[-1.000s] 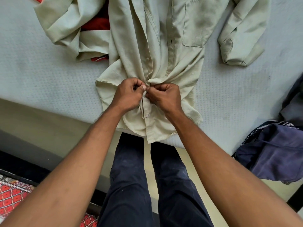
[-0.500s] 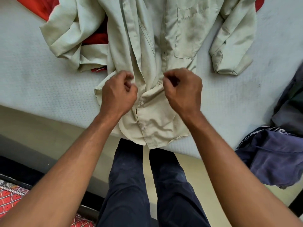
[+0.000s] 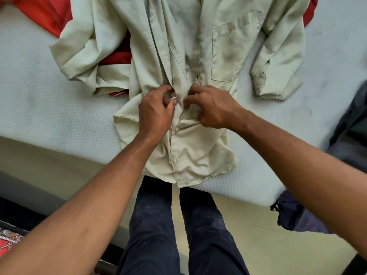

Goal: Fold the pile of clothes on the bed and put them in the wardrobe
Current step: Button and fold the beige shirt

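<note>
A pale beige shirt [image 3: 200, 153] lies front-up on the bed [image 3: 49, 116], its hem at the near edge of the mattress and hanging slightly over it. Both hands meet on the front opening at about mid-height. The left hand [image 3: 155, 114] has its fingers [image 3: 168, 100] curled, thumb and forefinger pinching one edge of the opening. The right hand [image 3: 214, 108], just beside it, pinches the other edge with bent fingers. Something small and pale shows at the left fingertips, possibly a button, but the cloth is too bunched there to be sure. Below the hands two buttons [image 3: 175, 160] are fastened and the front is closed; above them it stands open in loose folds. A chest pocket [image 3: 230, 52] shows on the right-hand panel. One sleeve [image 3: 278, 72] lies bent on the mattress to the right, and the other [image 3: 85, 56] is crumpled to the left over a red garment [image 3: 45, 18]. Dark clothes [image 3: 349, 135] sit at the right edge of the bed, and a bluish-purple garment [image 3: 292, 215] hangs lower down there. The person's dark trousers [image 3: 155, 225] stand against the bed, with a patterned red rug [image 3: 8, 241] on the floor at lower left.
</note>
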A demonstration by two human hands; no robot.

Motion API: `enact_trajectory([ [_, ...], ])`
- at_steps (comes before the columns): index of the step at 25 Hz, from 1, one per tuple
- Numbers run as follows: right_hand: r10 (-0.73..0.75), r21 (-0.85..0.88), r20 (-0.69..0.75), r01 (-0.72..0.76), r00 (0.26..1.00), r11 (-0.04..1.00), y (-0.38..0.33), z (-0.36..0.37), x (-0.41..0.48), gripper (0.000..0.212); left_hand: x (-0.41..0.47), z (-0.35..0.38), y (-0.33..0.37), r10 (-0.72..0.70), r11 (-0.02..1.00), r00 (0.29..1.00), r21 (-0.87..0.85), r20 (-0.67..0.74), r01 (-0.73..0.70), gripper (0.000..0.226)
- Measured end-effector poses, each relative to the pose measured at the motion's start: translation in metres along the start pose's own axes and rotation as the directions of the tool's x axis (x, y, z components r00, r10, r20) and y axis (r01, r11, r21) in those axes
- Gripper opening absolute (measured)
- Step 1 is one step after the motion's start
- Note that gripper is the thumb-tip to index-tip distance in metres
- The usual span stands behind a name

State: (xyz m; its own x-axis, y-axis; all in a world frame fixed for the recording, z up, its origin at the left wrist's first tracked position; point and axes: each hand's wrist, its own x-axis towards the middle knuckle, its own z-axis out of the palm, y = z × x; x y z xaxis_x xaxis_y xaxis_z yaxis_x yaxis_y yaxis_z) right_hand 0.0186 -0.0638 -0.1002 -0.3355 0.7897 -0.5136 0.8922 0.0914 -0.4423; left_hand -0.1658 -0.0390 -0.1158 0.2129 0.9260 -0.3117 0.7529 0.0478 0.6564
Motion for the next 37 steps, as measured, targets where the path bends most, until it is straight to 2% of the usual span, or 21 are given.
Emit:
enact_trajectory([
  [5, -0.051, -0.154, 0.096, 0.066, 0.994, 0.986, 0.000, -0.019, 0.014, 0.028, 0.013, -0.001, -0.005, 0.008, 0.998, 0.998, -0.070, 0.057, -0.004, 0.024],
  [7, -0.079, -0.147, 0.086, 0.091, 0.993, 0.985, 0.000, -0.024, 0.016, 0.020, 0.014, -0.003, -0.007, 0.033, 0.997, 0.996, -0.071, 0.080, -0.027, 0.023],
  [10, -0.064, -0.003, -0.133, 0.065, 0.989, 0.998, -0.003, -0.029, 0.017, 0.013, 0.016, -0.007, -0.014, 0.079, 0.994, 0.992, -0.077, 0.097, -0.071, 0.023],
  [13, 0.017, 0.152, -0.378, 0.043, 0.926, 0.987, -0.011, -0.023, 0.024, 0.019, 0.019, -0.006, -0.016, 0.062, 0.995, 0.991, -0.089, 0.118, -0.051, 0.020],
  [17, 0.078, 0.252, -0.458, 0.045, 0.885, 0.967, -0.024, 0.006, 0.035, 0.020, 0.023, -0.002, -0.013, 0.072, 0.997, 0.993, -0.027, 0.088, -0.070, 0.015],
  [19, 0.184, 0.310, -0.559, -0.002, 0.809, 0.951, -0.030, 0.019, 0.034, 0.020, 0.022, -0.001, -0.013, 0.029, 0.998, 0.996, -0.053, 0.083, -0.024, 0.014],
  [22, 0.412, 0.457, -0.687, -0.085, 0.598, 0.885, -0.040, 0.026, 0.019, 0.018, 0.020, -0.002, -0.011, -0.114, 0.975, 0.987, -0.178, 0.112, 0.133, 0.008],
  [23, 0.487, 0.521, -0.671, -0.112, 0.559, 0.846, -0.044, 0.028, 0.013, 0.014, 0.020, -0.002, -0.010, -0.158, 0.964, 0.980, -0.195, 0.123, 0.180, 0.006],
  [25, 0.631, 0.666, -0.562, -0.158, 0.535, 0.729, -0.055, 0.032, 0.003, 0.006, 0.022, -0.005, -0.007, -0.218, 0.943, 0.963, -0.221, 0.156, 0.249, 0.005],
  [28, 0.825, 0.885, -0.303, -0.179, 0.478, 0.429, -0.071, 0.048, 0.003, 0.018, 0.029, -0.007, -0.007, -0.283, 0.889, 0.928, -0.297, 0.242, 0.349, 0.004],
  [30, 0.848, 0.936, -0.201, -0.159, 0.491, 0.314, -0.076, 0.054, 0.012, 0.021, 0.031, -0.008, -0.007, -0.304, 0.871, 0.912, -0.308, 0.274, 0.383, 0.005],
  [33, 0.822, 0.915, -0.228, -0.174, 0.522, 0.365, -0.082, 0.058, 0.023, 0.023, 0.033, -0.009, -0.004, -0.329, 0.852, 0.900, -0.320, 0.286, 0.413, 0.006],
  [37, 0.781, 0.831, -0.398, -0.172, 0.481, 0.529, -0.093, 0.063, 0.016, 0.035, 0.039, -0.011, -0.002, -0.380, 0.831, 0.869, -0.296, 0.316, 0.471, 0.007],
])
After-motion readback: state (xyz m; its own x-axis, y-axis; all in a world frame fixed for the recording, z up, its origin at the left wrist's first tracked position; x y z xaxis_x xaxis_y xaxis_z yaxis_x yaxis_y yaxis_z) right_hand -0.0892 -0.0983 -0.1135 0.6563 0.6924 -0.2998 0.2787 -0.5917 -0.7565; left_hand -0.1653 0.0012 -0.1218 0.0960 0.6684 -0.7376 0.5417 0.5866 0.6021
